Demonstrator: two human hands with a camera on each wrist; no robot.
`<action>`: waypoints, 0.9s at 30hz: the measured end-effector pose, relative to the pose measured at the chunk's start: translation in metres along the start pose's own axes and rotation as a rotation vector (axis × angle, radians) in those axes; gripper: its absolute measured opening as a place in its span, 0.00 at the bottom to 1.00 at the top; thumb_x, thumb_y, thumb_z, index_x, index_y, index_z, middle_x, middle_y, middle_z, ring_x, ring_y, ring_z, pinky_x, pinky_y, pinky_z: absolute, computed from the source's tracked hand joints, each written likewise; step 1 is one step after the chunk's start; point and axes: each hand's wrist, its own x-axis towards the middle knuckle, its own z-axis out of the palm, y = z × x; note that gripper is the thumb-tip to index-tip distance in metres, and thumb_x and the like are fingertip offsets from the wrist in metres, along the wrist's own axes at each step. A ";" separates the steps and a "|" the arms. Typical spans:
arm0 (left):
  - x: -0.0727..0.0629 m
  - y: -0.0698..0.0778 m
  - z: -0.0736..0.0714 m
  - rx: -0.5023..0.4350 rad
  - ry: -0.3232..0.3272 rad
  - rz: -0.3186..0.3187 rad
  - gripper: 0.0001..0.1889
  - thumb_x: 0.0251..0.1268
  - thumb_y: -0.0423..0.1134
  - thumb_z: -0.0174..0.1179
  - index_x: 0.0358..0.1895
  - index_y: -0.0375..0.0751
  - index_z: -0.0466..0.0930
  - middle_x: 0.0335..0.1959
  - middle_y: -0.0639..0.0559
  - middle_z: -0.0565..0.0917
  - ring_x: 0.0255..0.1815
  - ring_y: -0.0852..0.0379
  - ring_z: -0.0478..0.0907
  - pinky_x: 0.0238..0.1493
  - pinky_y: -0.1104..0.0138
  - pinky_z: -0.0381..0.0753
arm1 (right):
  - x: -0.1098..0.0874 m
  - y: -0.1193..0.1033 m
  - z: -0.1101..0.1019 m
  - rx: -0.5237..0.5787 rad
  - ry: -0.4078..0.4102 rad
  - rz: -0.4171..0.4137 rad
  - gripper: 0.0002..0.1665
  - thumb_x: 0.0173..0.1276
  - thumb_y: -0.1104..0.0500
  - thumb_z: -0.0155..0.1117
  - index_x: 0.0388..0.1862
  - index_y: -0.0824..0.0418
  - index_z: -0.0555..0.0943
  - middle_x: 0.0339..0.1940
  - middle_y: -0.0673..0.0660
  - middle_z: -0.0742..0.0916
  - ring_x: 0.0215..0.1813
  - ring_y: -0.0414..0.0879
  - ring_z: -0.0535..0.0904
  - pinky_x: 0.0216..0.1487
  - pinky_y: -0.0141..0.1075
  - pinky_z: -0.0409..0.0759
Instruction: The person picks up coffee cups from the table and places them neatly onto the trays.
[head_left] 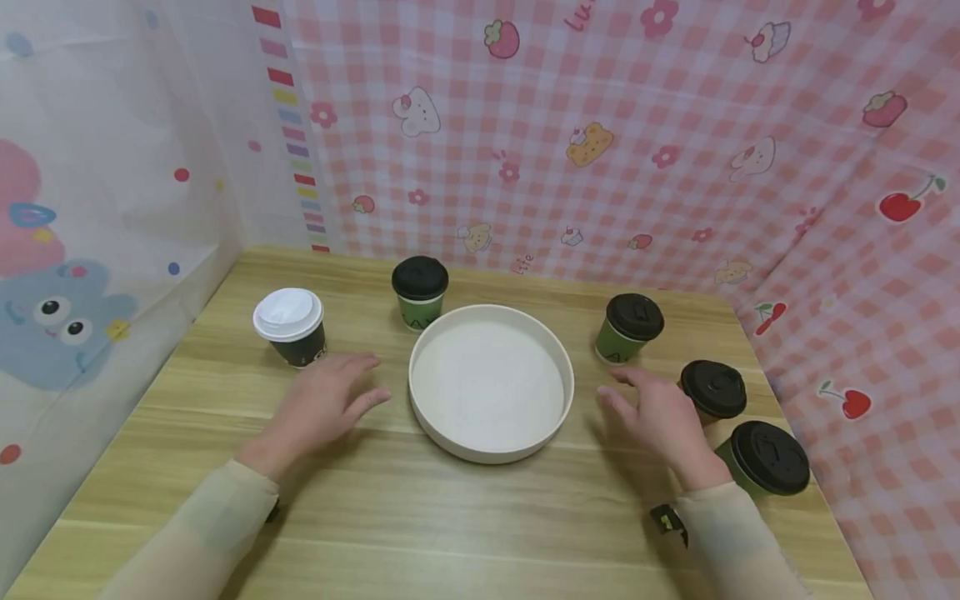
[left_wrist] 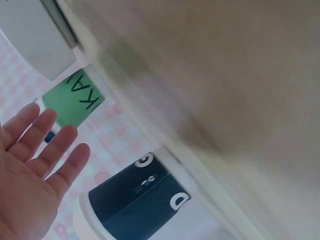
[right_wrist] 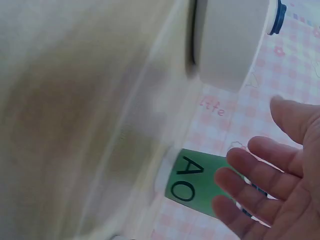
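A round cream tray (head_left: 491, 454) with a low rim lies in the middle of the wooden table. My left hand (head_left: 318, 408) hovers to its left with fingers extended, near a dark paper cup with a white lid (head_left: 290, 325). Behind the tray's left side stands a green cup with a black lid (head_left: 420, 292), also seen in the left wrist view as a green cup (left_wrist: 75, 97). On the right, my right hand (head_left: 663, 421) is held with loose fingers and nothing in them. Just beyond its fingertips is another green black-lidded cup (head_left: 628, 327).
Two more black-lidded cups, one at mid right (head_left: 712, 390) and one nearer (head_left: 765, 458), stand beside my right hand and wrist. A pink checked cloth (head_left: 525, 125) hangs behind and right of the table; a white patterned cloth (head_left: 112, 125) hangs on the left.
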 end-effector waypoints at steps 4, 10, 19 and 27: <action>0.001 0.004 -0.005 0.023 0.151 0.064 0.23 0.68 0.52 0.72 0.56 0.39 0.88 0.53 0.42 0.92 0.56 0.40 0.89 0.61 0.45 0.86 | 0.005 -0.002 -0.007 0.007 0.150 -0.017 0.17 0.80 0.44 0.65 0.47 0.56 0.89 0.43 0.58 0.94 0.45 0.59 0.91 0.44 0.59 0.85; 0.001 0.007 -0.007 0.034 0.252 0.136 0.20 0.63 0.48 0.76 0.52 0.39 0.89 0.47 0.43 0.93 0.51 0.42 0.89 0.56 0.46 0.88 | 0.015 -0.007 -0.019 0.016 0.288 -0.015 0.17 0.79 0.47 0.67 0.45 0.60 0.86 0.39 0.61 0.92 0.40 0.58 0.88 0.40 0.57 0.84; 0.000 0.007 -0.009 0.033 0.169 0.107 0.25 0.65 0.52 0.74 0.58 0.39 0.87 0.54 0.42 0.90 0.59 0.40 0.86 0.63 0.43 0.84 | 0.050 -0.002 -0.039 0.052 0.219 0.082 0.45 0.78 0.38 0.65 0.80 0.66 0.68 0.74 0.77 0.74 0.76 0.77 0.67 0.73 0.73 0.68; 0.000 0.017 -0.009 0.042 0.049 0.087 0.22 0.68 0.53 0.72 0.56 0.42 0.88 0.54 0.42 0.91 0.58 0.40 0.87 0.63 0.45 0.85 | 0.091 0.001 -0.039 -0.042 -0.034 0.195 0.57 0.75 0.29 0.61 0.88 0.59 0.55 0.84 0.77 0.62 0.81 0.82 0.56 0.76 0.76 0.62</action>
